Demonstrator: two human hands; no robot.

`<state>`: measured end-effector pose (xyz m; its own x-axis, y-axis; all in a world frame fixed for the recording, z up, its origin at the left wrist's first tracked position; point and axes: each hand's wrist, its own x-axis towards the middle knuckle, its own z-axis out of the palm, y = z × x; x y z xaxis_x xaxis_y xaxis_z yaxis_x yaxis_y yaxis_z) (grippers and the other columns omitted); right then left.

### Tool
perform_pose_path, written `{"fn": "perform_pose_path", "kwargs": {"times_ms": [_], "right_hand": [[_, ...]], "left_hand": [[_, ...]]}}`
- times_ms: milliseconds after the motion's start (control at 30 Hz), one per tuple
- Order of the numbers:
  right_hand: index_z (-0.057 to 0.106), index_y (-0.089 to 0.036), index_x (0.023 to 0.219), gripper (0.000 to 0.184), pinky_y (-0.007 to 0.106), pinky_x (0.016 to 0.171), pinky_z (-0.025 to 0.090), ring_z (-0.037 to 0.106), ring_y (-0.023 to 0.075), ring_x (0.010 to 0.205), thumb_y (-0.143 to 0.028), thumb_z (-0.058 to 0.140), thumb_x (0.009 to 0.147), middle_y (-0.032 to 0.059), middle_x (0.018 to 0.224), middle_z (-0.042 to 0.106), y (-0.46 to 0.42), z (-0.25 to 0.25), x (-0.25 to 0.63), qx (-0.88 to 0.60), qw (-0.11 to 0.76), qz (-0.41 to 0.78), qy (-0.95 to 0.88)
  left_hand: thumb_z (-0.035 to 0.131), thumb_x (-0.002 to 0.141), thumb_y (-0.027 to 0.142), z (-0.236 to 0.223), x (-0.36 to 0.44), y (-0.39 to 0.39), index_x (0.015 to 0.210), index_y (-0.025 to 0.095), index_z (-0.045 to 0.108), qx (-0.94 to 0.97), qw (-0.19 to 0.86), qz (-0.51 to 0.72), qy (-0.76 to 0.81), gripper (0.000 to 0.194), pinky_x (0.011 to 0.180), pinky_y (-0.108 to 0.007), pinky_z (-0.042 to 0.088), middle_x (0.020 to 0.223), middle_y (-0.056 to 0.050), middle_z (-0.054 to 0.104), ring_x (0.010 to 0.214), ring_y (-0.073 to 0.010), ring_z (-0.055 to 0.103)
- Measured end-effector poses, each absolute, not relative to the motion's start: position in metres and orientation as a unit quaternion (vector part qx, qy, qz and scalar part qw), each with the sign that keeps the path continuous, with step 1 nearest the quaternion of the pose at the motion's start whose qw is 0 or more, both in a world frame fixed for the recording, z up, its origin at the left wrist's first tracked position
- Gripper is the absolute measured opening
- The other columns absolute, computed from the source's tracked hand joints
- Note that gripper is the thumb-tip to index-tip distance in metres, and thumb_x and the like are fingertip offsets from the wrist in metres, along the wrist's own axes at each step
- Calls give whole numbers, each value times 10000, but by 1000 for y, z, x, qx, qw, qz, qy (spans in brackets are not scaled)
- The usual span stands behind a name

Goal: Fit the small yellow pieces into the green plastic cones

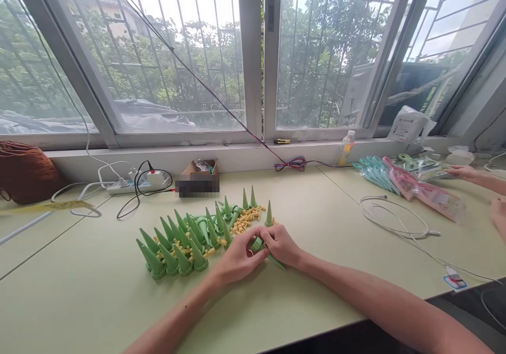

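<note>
My left hand and my right hand meet over the table, both closed around one green plastic spike. Its round collar shows between my left thumb and fingers, and its pointed end slants down below my right hand. The fingers hide the rest of it. Just behind my hands, a single green spike stands point up. Small yellow plastic pieces lie in a heap beyond my left hand. To the left, several green spikes stand in rows with yellow pieces among them, and others lie on their sides.
A small open box and a power strip sit toward the windowsill. A coiled white cable lies on the right, near bagged blue hangers and pink ones. Another person's hand reaches in there. A bottle stands behind.
</note>
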<state>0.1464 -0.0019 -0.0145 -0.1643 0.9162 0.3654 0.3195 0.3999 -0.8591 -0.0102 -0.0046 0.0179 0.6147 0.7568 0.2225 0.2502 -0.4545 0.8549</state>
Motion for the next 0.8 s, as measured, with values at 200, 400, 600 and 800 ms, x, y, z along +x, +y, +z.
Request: {"fn": "perform_pose_path", "kwargs": {"times_ms": [200, 400, 600, 800], "right_hand": [[280, -204, 524, 510, 240, 464, 200, 229, 87, 494, -484, 372, 939, -45, 507, 251, 1, -17, 146, -440, 476, 320, -691], [278, -203, 527, 526, 242, 465, 203, 228, 87, 498, -512, 360, 946, -41, 514, 247, -2, -14, 145, -435, 492, 315, -685], [289, -196, 530, 529, 241, 460, 202, 225, 83, 495, -496, 365, 958, -39, 514, 253, -3, -13, 146, -414, 507, 312, -688], [276, -194, 530, 527, 236, 455, 197, 218, 79, 492, -470, 370, 969, -42, 513, 244, -3, -13, 146, -406, 513, 307, -691]], "left_hand": [[601, 851, 311, 15, -10, -5, 996, 168, 594, 792, 429, 297, 316, 204, 437, -147, 301, 696, 54, 364, 520, -56, 335], [597, 857, 295, 11, -8, -6, 1005, 156, 593, 782, 431, 323, 314, 203, 474, -149, 342, 753, 39, 377, 581, -68, 325], [589, 852, 255, 12, -7, -7, 1028, 154, 594, 778, 432, 337, 306, 203, 535, -167, 406, 822, 3, 479, 677, -101, 406], [576, 840, 220, 13, -6, -9, 1002, 156, 585, 779, 423, 337, 318, 174, 499, -164, 358, 780, 21, 452, 603, -75, 372]]}}
